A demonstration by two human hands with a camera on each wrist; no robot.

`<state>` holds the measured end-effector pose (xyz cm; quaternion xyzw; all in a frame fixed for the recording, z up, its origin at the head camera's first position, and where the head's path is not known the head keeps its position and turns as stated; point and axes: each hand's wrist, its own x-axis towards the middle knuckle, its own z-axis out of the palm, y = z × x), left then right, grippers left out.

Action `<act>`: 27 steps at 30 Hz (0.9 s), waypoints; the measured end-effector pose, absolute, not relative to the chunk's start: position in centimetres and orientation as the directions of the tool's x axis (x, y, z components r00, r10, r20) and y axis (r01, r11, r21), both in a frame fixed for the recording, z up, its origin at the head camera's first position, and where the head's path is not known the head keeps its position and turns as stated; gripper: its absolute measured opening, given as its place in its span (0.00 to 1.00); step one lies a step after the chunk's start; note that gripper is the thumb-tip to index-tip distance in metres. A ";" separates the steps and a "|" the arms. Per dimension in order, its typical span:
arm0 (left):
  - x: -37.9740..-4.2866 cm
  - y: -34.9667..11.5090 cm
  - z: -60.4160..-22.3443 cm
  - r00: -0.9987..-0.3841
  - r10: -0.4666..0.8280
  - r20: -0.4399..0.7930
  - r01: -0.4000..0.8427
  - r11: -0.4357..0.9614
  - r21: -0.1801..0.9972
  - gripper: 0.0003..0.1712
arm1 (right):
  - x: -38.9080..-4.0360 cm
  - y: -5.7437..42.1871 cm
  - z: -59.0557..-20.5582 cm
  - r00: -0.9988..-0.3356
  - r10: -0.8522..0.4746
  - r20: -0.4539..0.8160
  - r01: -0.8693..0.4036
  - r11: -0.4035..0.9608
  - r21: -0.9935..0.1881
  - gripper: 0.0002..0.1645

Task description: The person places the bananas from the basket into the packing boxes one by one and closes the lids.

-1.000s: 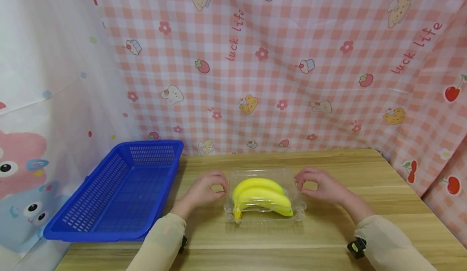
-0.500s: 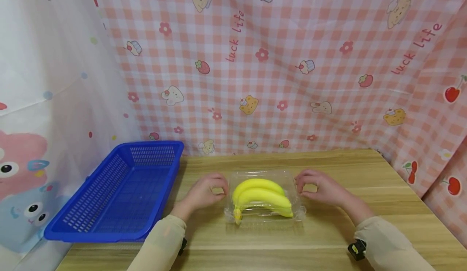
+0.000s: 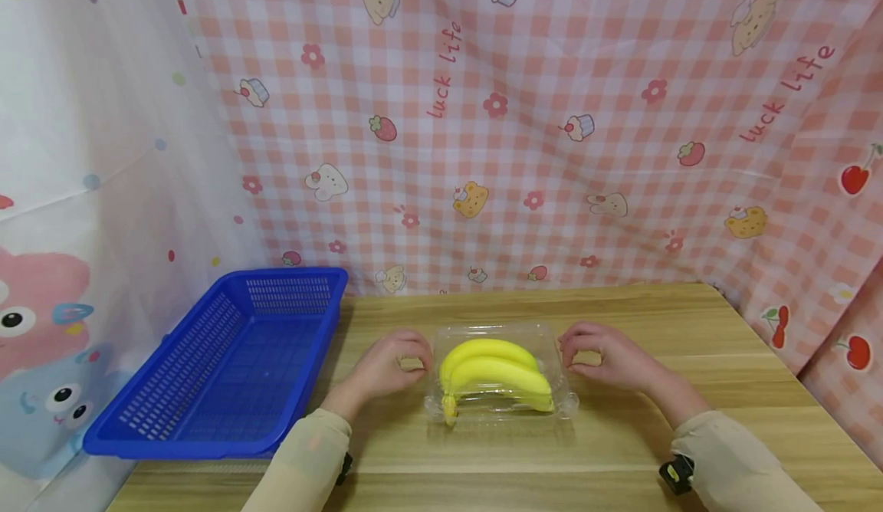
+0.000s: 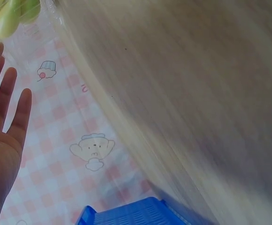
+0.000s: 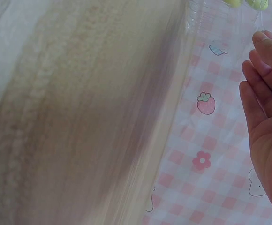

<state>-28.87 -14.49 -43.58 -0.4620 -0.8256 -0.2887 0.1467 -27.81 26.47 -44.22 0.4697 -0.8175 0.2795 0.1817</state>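
Observation:
In the middle of the table, a clear plastic box (image 3: pixel 497 330) holds yellow bananas (image 3: pixel 500 374), their stem end at the near left. At the box's left side, the thumb and index finger of my left hand (image 3: pixel 389 360) pinch its edge. My right hand (image 3: pixel 602 352) pinches the opposite edge in the same way. Both wrist views catch only part of the hands: in the left one, the other fingers of the left hand (image 4: pixel 7 117) are spread, and the right hand (image 5: pixel 269 103) has its palm showing. Whether the box fully rests on the table cannot be told.
To the left stands a blue plastic basket (image 3: pixel 234 374) with slotted walls, close to the left forearm. The wooden table (image 3: pixel 483 474) ends at a pink checked curtain (image 3: pixel 524 144) behind. A white printed curtain (image 3: pixel 124 113) hangs on the left.
The box with the bananas and both hands have sunk slightly in the head view, a little toward me. Both hands keep the same pinch on the box's edges.

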 end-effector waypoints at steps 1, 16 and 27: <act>-28.9 -14.5 -43.6 -0.525 0.680 0.512 0.851 0.402 0.339 0.13 | -27.8 26.5 -44.2 -0.493 -0.666 0.559 -0.869 0.404 -0.286 0.21; -27.9 -14.9 -43.1 -0.555 0.686 0.470 0.832 0.453 0.320 0.09 | -26.4 26.4 -43.6 -0.541 -0.650 0.533 -0.838 0.468 -0.279 0.17; -26.5 -14.6 -43.0 -0.622 0.630 0.464 0.783 0.504 0.365 0.05 | -24.4 25.9 -43.2 -0.644 -0.568 0.512 -0.753 0.587 -0.296 0.11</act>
